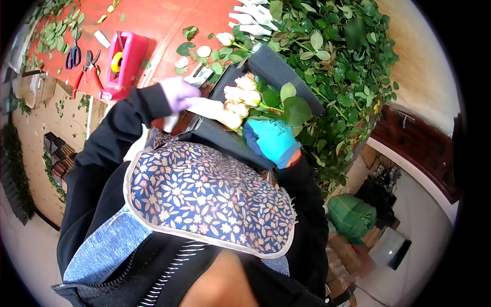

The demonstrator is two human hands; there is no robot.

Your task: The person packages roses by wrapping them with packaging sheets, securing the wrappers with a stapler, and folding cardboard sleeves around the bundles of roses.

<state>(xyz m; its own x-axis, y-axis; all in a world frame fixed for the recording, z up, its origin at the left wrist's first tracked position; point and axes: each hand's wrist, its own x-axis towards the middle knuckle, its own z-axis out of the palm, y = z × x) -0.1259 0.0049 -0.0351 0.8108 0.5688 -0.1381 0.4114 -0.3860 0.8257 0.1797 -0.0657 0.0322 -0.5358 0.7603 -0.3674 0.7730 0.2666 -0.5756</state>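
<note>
My left hand, in a pale purple glove, is beside the rose heads, its fingers pinched on a white strip that reaches to the blooms; its fingers are partly blurred. My right hand, in a bright blue glove, is curled under the green stems and leaves of several pale pink-cream roses. Its fingertips are mostly hidden. The roses lie between the raised sides of a dark grey ribbed stand, directly in front of my floral apron.
On the red table are a pink tape dispenser, red-handled pliers, blue-handled scissors and loose leaves. A large heap of green foliage is at the right. White foam-netted blooms lie at the back. A green bundle sits lower right.
</note>
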